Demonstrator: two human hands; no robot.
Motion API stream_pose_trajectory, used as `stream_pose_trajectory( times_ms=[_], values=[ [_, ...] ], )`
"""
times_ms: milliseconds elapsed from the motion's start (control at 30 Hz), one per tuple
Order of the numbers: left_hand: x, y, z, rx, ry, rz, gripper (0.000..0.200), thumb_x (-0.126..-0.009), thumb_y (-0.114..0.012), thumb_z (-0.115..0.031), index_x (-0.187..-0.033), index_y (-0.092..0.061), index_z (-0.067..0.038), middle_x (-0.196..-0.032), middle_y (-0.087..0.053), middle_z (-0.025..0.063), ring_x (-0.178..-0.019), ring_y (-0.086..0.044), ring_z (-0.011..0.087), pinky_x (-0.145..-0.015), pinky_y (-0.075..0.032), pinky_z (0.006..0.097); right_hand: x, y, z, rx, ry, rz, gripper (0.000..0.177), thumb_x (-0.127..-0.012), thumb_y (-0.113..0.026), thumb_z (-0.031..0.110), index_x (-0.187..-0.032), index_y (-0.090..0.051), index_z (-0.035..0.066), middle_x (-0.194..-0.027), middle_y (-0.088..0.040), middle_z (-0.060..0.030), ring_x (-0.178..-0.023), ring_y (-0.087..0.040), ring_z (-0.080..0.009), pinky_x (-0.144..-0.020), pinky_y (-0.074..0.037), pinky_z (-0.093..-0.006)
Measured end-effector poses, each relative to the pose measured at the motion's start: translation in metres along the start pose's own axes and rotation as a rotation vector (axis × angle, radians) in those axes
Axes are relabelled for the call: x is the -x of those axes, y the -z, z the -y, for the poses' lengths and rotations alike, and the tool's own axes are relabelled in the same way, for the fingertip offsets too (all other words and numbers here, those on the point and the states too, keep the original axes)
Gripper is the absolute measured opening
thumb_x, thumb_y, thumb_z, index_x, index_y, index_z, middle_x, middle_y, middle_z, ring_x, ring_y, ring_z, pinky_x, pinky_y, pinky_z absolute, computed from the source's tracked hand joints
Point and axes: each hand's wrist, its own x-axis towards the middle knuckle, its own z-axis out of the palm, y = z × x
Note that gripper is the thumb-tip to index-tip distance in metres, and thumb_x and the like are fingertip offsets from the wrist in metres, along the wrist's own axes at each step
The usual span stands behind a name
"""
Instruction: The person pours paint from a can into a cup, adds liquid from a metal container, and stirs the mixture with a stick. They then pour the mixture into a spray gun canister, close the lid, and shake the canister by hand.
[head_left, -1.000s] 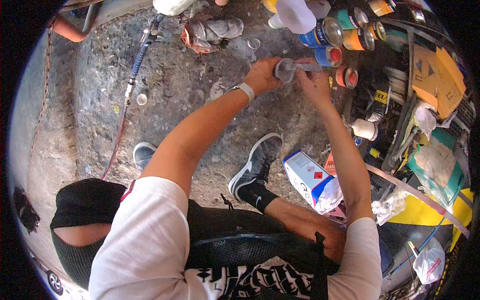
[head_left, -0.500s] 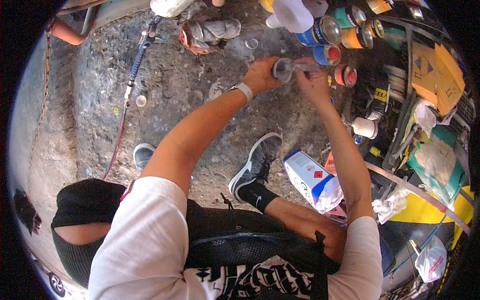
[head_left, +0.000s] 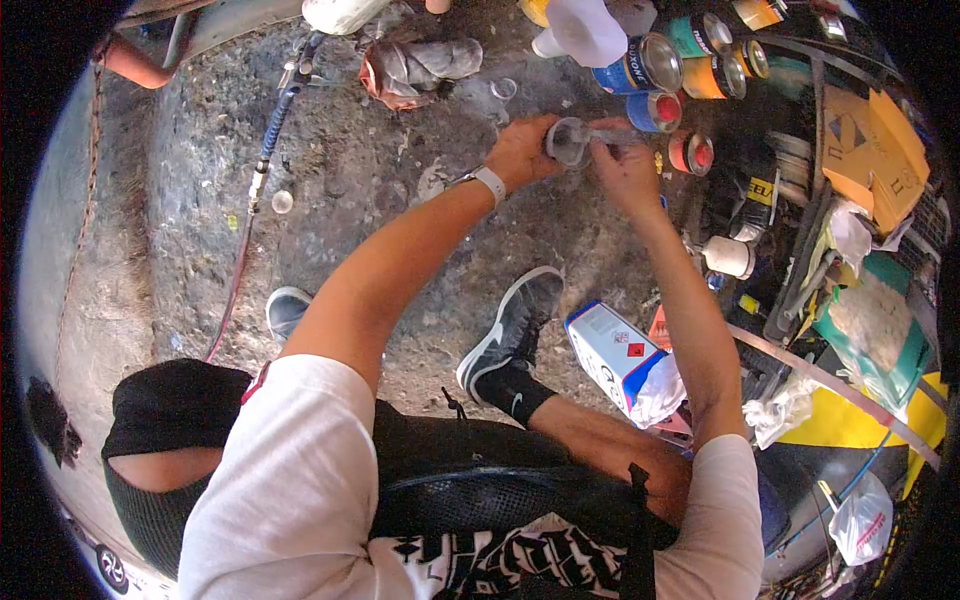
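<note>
My left hand (head_left: 525, 152), a white watch on its wrist, is wrapped round a clear plastic cup (head_left: 567, 143) whose open mouth faces up toward me. Close beside it, my right hand (head_left: 627, 178) grips a second clear see-through container (head_left: 614, 136), which looks like a small cup lying tilted on its side. Its narrow-looking end points at the mouth of the first cup. Whether liquid passes between them is too small to tell. Past my right hand stand a blue can with a red cap (head_left: 655, 111) and a red-capped tin (head_left: 691, 153).
Paint tins (head_left: 652, 63) crowd the upper right, near a cardboard piece (head_left: 870, 150) and a spray gun cup (head_left: 729, 257). A white-and-blue metal can (head_left: 612, 350) stands by my right shoe (head_left: 520, 325). An air hose (head_left: 262, 170) crosses the stained floor on the left.
Both hands stay almost in place, still holding the two clear containers close together. Any shift in their tilt is very slight.
</note>
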Motion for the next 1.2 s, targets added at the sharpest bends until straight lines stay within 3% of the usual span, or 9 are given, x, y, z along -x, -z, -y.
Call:
stream_pose_trajectory(
  times_ms=[233,333,433,633,733,833,900,1000,1200],
  values=[
    [0.002,0.008,-0.013,0.014,0.009,-0.008,0.048,-0.068,-0.084,-0.022,-0.111,-0.067,-0.008,-0.106,-0.071,0.0174,-0.1,-0.068,0.0382,-0.087,-0.055,0.0453,0.0,0.002,0.013,-0.074,-0.088,-0.009,0.02,-0.094,-0.062,0.014,-0.113,-0.064,0.007,-0.083,-0.065,-0.0016,-0.074,-0.06,-0.0101,-0.069,-0.049,-0.0278],
    [-0.001,0.007,-0.016,0.021,0.034,0.01,0.048,-0.068,-0.084,-0.023,-0.111,-0.068,-0.008,-0.107,-0.071,0.0174,-0.1,-0.068,0.0381,-0.087,-0.055,0.0453,0.002,0.003,0.004,0.218,0.11,0.036,0.02,-0.094,-0.063,0.014,-0.113,-0.063,0.006,-0.083,-0.066,-0.0016,-0.069,-0.058,-0.0088,-0.063,-0.047,-0.0269],
    [-0.002,0.007,-0.007,-0.051,0.052,0.04,0.055,-0.069,-0.085,-0.026,-0.117,-0.066,-0.008,-0.111,-0.071,0.017,-0.103,-0.068,0.0373,-0.089,-0.055,0.0447,0.001,-0.002,0.007,-0.164,-0.163,0.074,0.019,-0.094,-0.062,0.014,-0.112,-0.063,0.007,-0.08,-0.064,-0.0007,-0.064,-0.056,-0.0084,-0.058,-0.045,-0.0264],
    [-0.002,0.001,-0.001,-0.027,0.012,0.004,0.055,-0.065,-0.085,-0.024,-0.115,-0.067,-0.009,-0.11,-0.07,0.0176,-0.102,-0.067,0.0386,-0.089,-0.054,0.0461,0.001,0.0,0.009,0.172,0.236,0.021,0.018,-0.095,-0.063,0.014,-0.111,-0.063,0.006,-0.077,-0.062,0.0001,-0.064,-0.056,-0.0086,-0.059,-0.045,-0.0266],
    [0.0,0.0,0.001,-0.032,0.0,-0.003,0.057,-0.065,-0.085,-0.023,-0.116,-0.066,-0.01,-0.111,-0.07,0.0177,-0.103,-0.067,0.0388,-0.089,-0.054,0.0461,0.002,-0.001,0.01,-0.199,-0.095,0.015,0.018,-0.095,-0.063,0.013,-0.112,-0.063,0.007,-0.083,-0.064,-0.0022,-0.066,-0.058,-0.0093,-0.06,-0.047,-0.0283],
    [-0.003,-0.004,0.006,-0.021,0.003,0.013,0.056,-0.064,-0.085,-0.023,-0.116,-0.067,-0.01,-0.11,-0.07,0.0175,-0.103,-0.067,0.0386,-0.088,-0.054,0.0463,0.002,0.0,0.003,0.242,0.27,-0.03,0.019,-0.094,-0.063,0.013,-0.111,-0.063,0.006,-0.085,-0.064,-0.0027,-0.067,-0.059,-0.0111,-0.062,-0.048,-0.03],
    [-0.003,-0.001,0.005,-0.019,0.016,0.022,0.055,-0.064,-0.085,-0.023,-0.115,-0.067,-0.01,-0.11,-0.07,0.0173,-0.103,-0.067,0.0384,-0.088,-0.054,0.0465,0.002,-0.001,0.007,-0.173,-0.094,0.046,0.02,-0.092,-0.065,0.015,-0.111,-0.063,0.007,-0.083,-0.063,-0.0012,-0.067,-0.059,-0.0129,-0.062,-0.049,-0.0309],
    [-0.001,0.0,-0.003,-0.033,0.047,0.037,0.053,-0.065,-0.084,-0.023,-0.113,-0.067,-0.009,-0.108,-0.071,0.0168,-0.102,-0.067,0.038,-0.088,-0.054,0.0467,0.003,0.004,0.017,0.088,0.057,0.026,0.019,-0.092,-0.065,0.014,-0.11,-0.063,0.007,-0.082,-0.06,0.0011,-0.067,-0.056,-0.0115,-0.062,-0.047,-0.0294],
    [0.0,0.0,0.0,-0.02,0.024,0.029,0.052,-0.067,-0.083,-0.025,-0.114,-0.067,-0.011,-0.109,-0.071,0.0155,-0.102,-0.067,0.0373,-0.089,-0.054,0.0458,0.001,-0.002,0.008,-0.103,-0.063,0.002,0.019,-0.092,-0.063,0.011,-0.11,-0.063,0.007,-0.08,-0.059,0.0017,-0.068,-0.053,-0.0099,-0.063,-0.046,-0.0285]
  ],
)
